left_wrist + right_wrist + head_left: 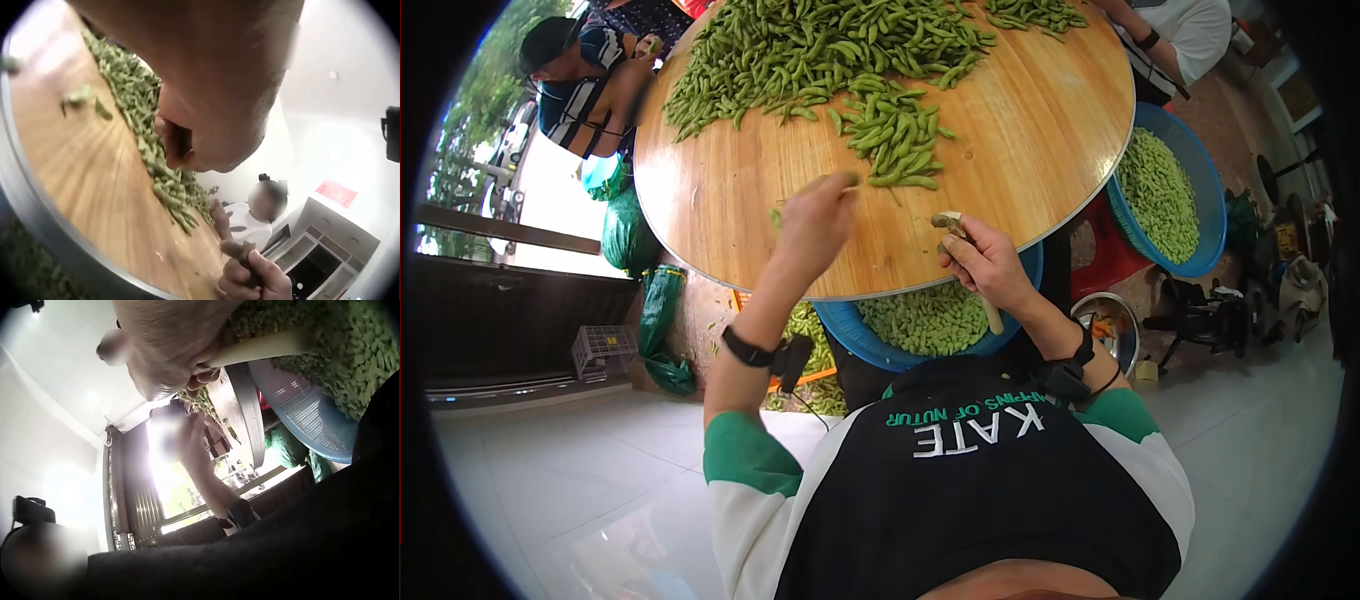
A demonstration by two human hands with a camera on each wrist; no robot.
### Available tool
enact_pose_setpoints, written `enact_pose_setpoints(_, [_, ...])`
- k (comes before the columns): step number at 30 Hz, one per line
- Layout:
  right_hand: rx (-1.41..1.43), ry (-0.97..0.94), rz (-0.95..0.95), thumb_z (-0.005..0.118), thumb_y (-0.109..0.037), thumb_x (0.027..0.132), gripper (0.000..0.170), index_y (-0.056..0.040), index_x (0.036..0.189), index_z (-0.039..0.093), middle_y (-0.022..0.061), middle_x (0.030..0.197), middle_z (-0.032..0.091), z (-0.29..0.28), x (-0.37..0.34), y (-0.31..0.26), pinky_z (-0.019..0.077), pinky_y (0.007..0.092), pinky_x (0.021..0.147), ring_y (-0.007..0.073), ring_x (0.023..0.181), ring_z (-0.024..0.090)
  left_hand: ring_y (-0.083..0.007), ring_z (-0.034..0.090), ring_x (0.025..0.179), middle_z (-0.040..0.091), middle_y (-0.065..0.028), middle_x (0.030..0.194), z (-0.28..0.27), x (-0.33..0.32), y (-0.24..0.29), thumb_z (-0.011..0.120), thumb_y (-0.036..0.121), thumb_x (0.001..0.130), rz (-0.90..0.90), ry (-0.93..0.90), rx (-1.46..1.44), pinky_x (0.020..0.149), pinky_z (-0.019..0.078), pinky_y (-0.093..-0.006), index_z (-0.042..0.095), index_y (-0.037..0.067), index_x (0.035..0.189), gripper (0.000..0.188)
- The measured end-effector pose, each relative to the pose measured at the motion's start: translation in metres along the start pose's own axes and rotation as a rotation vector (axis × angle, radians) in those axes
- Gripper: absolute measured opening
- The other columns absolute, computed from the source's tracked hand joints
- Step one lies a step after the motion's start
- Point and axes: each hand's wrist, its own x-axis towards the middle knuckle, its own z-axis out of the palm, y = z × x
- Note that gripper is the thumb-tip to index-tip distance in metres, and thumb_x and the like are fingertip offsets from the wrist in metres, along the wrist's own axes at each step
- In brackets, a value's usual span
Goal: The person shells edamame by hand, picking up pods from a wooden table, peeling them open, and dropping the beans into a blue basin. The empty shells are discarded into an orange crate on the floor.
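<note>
My left hand (815, 225) is over the tabletop, its fingers curled with nothing visible between them, close to a small cluster of green bean pods (892, 130). It is blurred in the head view; the left wrist view shows it beside the heaped pods (140, 94). Near the table's front edge, my right hand (988, 265) grips a tool with a pale stick-like handle (994, 318) that sticks out below the palm. A brownish-grey piece (947, 219) shows at its fingertips; the tool's working end is hidden. Loose green pod pieces (79, 95) appear by the left hand.
A large pod pile (820, 50) covers the far part of the round wooden table (1040, 150). Below its front edge sits a blue basket (850, 335) of shelled beans; another blue basket (1218, 200) stands right. Other people (585, 85) sit around the table.
</note>
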Motion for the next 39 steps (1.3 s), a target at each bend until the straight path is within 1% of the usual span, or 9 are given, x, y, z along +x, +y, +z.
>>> enact_pose_setpoints(1, [-0.011, 0.007, -0.01, 0.05, -0.013, 0.095, 0.027, -0.0002, 0.119, 0.051, 0.0005, 0.074, 0.056, 0.0, -0.001, -0.001, 0.0345, 0.017, 0.042, 0.0017, 0.049, 0.044, -0.036, 0.06, 0.073, 0.06, -0.0202, 0.084, 0.015, 0.008, 0.006, 0.061, 0.009, 0.08, -0.051, -0.027, -0.29, 0.066, 0.0467, -0.0457, 0.059, 0.001, 0.096, 0.018])
enact_pose_setpoints(5, [-0.008, 0.032, 0.001, 0.05, -0.014, 0.096, 0.027, -0.0004, 0.119, 0.051, 0.0005, 0.074, 0.056, -0.004, -0.003, -0.002, 0.0345, 0.0171, 0.042, 0.0019, 0.049, 0.044, -0.0318, 0.063, 0.068, 0.064, -0.0192, 0.077, 0.053, 0.022, 0.01, 0.068, 0.013, 0.079, -0.031, 0.021, -0.229, 0.062, 0.0484, -0.039, 0.061, 0.0, 0.094, 0.022])
enact_pose_setpoints(7, [0.008, 0.037, 0.0, 0.05, -0.014, 0.096, 0.027, -0.0004, 0.118, 0.051, 0.0007, 0.074, 0.056, -0.005, -0.003, -0.001, 0.0345, 0.0173, 0.042, 0.0022, 0.049, 0.044, -0.0232, 0.064, 0.068, 0.064, -0.0173, 0.076, 0.048, 0.024, 0.007, 0.071, 0.014, 0.078, -0.141, -0.083, -0.196, 0.059, 0.0473, -0.0333, 0.059, -0.003, 0.093, 0.026])
enact_pose_setpoints(11, [0.005, 0.015, -0.003, 0.047, -0.014, 0.097, 0.024, -0.0009, 0.116, 0.051, 0.0012, 0.076, 0.056, -0.001, -0.002, -0.002, 0.0354, 0.0168, 0.042, 0.0022, 0.05, 0.044, -0.0236, 0.061, 0.068, 0.061, -0.0151, 0.077, 0.038, 0.012, -0.001, 0.068, 0.012, 0.079, -0.367, -0.119, -0.406, 0.06, 0.0471, -0.0337, 0.056, -0.002, 0.093, 0.023])
enact_pose_setpoints(13, [0.041, -0.023, 0.032, 0.046, -0.016, 0.097, 0.027, -0.0012, 0.12, 0.048, 0.0023, 0.08, 0.056, -0.002, 0.002, -0.001, 0.0353, 0.0167, 0.043, 0.003, 0.054, 0.044, -0.0132, 0.058, 0.067, 0.062, -0.0064, 0.077, 0.038, 0.003, -0.005, 0.067, 0.006, 0.081, -0.359, 0.002, -0.778, 0.057, 0.0443, -0.0265, 0.058, -0.001, 0.09, 0.015])
enact_pose_setpoints(14, [0.041, -0.022, 0.033, 0.046, -0.016, 0.097, 0.027, -0.0012, 0.12, 0.048, 0.0023, 0.08, 0.056, -0.002, 0.004, -0.001, 0.0353, 0.0167, 0.043, 0.003, 0.054, 0.044, -0.0132, 0.058, 0.067, 0.062, -0.0064, 0.077, 0.04, -0.002, -0.004, 0.067, 0.006, 0.081, -0.359, 0.001, -0.778, 0.057, 0.0443, -0.0265, 0.058, -0.001, 0.09, 0.015])
enact_pose_setpoints(16, [0.325, -0.076, 0.097, 0.045, -0.017, 0.098, 0.032, -0.0017, 0.125, 0.045, 0.0038, 0.084, 0.055, -0.002, 0.005, -0.001, 0.0351, 0.0171, 0.043, 0.0046, 0.057, 0.044, -0.0083, 0.057, 0.068, 0.063, -0.0018, 0.078, 0.028, -0.009, 0.023, 0.067, 0.001, 0.08, -0.429, 0.029, -1.202, 0.055, 0.0418, -0.0223, 0.061, 0.001, 0.089, 0.011])
enact_pose_setpoints(26, [0.511, -0.245, 0.1, 0.046, -0.02, 0.098, 0.032, -0.0028, 0.125, 0.044, 0.0039, 0.082, 0.053, 0.012, -0.002, -0.002, 0.0341, 0.0174, 0.042, 0.0054, 0.054, 0.041, -0.0055, 0.052, 0.055, 0.064, -0.0038, 0.073, 0.032, -0.031, 0.045, 0.068, 0.003, 0.082, -0.566, -0.165, -1.476, 0.048, 0.0377, -0.0179, 0.063, 0.0, 0.091, 0.011])
enact_pose_setpoints(39, [0.533, -0.129, 0.137, 0.05, -0.019, 0.097, 0.031, -0.005, 0.125, 0.05, 0.0041, 0.081, 0.055, 0.019, -0.004, -0.002, 0.0341, 0.0182, 0.041, 0.0058, 0.051, 0.04, -0.0059, 0.054, 0.058, 0.063, -0.0022, 0.071, 0.039, -0.041, 0.044, 0.067, 0.006, 0.083, -0.441, -0.05, -1.454, 0.049, 0.0396, -0.0188, 0.063, 0.003, 0.09, 0.009])
